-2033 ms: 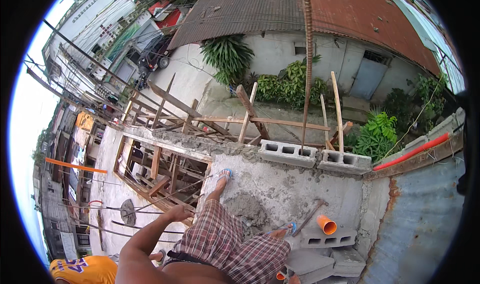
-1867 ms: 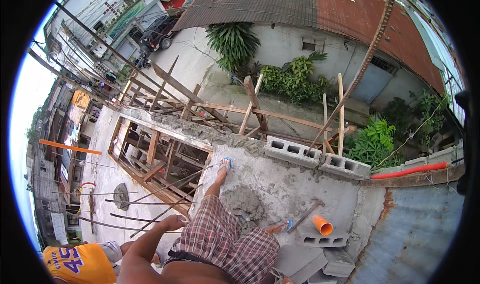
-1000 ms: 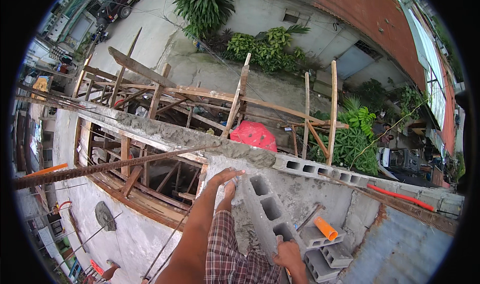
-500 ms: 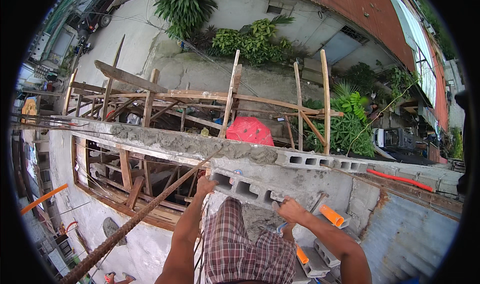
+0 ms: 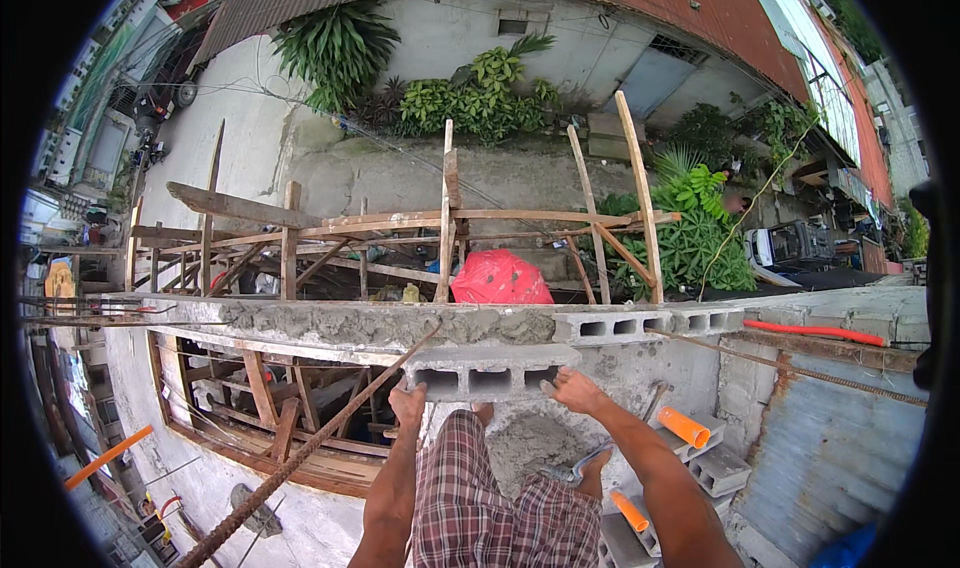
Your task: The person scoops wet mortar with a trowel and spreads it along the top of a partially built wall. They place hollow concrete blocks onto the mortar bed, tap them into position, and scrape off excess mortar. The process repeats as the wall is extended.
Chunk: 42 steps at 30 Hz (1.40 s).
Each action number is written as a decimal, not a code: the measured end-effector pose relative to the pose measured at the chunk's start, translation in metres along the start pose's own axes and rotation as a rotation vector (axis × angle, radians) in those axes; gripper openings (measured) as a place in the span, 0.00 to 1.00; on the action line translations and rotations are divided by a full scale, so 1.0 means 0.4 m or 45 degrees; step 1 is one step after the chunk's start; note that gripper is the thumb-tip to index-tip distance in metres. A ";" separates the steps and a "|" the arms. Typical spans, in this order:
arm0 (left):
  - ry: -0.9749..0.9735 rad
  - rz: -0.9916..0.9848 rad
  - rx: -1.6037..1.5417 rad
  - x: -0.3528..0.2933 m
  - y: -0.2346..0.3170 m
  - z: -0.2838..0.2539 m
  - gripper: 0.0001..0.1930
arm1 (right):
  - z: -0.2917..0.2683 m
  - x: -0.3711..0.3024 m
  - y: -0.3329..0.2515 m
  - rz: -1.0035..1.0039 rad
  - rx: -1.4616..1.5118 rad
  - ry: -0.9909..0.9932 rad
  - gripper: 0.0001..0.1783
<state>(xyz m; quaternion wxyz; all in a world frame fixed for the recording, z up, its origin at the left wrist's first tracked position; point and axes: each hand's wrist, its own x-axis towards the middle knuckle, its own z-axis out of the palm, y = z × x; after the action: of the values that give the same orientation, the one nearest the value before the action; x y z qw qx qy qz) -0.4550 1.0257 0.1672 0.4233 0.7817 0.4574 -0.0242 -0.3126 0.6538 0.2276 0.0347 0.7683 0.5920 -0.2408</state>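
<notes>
A grey hollow concrete block (image 5: pixel 492 358) hangs level between my hands, with its open cells facing me. My left hand (image 5: pixel 407 405) grips its left end, and my right hand (image 5: pixel 578 391) grips its right end. Just beyond it runs the wall top, where a rough bed of wet mortar (image 5: pixel 300 320) is spread. To the right on the same wall, hollow blocks (image 5: pixel 640 326) sit in line with the mortar. A rusty ribbed steel bar (image 5: pixel 320 429) slants from the mortar toward the lower left, passing close to my left hand.
Timber scaffolding (image 5: pixel 350 224) stands beyond the wall, around a red umbrella (image 5: pixel 500 280). A wood-framed opening (image 5: pixel 270 468) lies left. Mortar (image 5: pixel 535 448) lies by my feet. Spare blocks (image 5: pixel 718 470) and orange pipes (image 5: pixel 684 424) are right, near corrugated metal sheeting (image 5: pixel 815 438).
The concrete block has swung from a tilt to nearly level, and its right end has come up closer to the wall top. Both hands keep hold of it. My view has shifted slightly.
</notes>
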 end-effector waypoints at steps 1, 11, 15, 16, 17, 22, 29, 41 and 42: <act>0.024 0.012 0.036 0.008 0.001 0.003 0.20 | 0.002 0.001 -0.001 0.007 0.016 -0.039 0.29; 0.017 0.032 0.063 -0.003 0.032 0.004 0.23 | 0.027 -0.043 -0.040 0.123 0.111 0.088 0.29; -0.060 0.105 0.046 -0.061 0.045 0.039 0.21 | 0.079 -0.120 -0.093 0.231 0.155 0.029 0.25; -0.067 0.123 0.132 -0.078 0.048 0.059 0.22 | 0.101 -0.148 -0.108 0.255 0.166 0.052 0.25; -0.064 0.138 0.195 -0.101 0.051 0.087 0.22 | 0.127 -0.180 -0.120 0.256 0.188 0.051 0.25; -0.188 0.079 0.322 -0.219 0.036 0.302 0.24 | 0.325 -0.366 -0.140 0.361 0.281 0.047 0.24; -0.289 0.316 0.350 -0.388 -0.185 0.687 0.25 | 0.760 -0.564 -0.098 0.499 0.214 -0.010 0.24; -0.361 0.117 0.225 -0.549 -0.371 0.925 0.19 | 1.169 -0.617 -0.129 0.805 0.388 0.254 0.18; -0.392 0.080 0.326 -0.543 -0.364 0.920 0.20 | 1.167 -0.607 -0.130 0.826 0.326 0.326 0.17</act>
<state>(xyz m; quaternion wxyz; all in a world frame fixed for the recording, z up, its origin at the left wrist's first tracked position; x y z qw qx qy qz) -0.5595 0.6556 -0.0693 0.3859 0.8300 0.3559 -0.1882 -0.5589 0.2944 -0.0721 -0.0616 0.9380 0.2825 -0.1913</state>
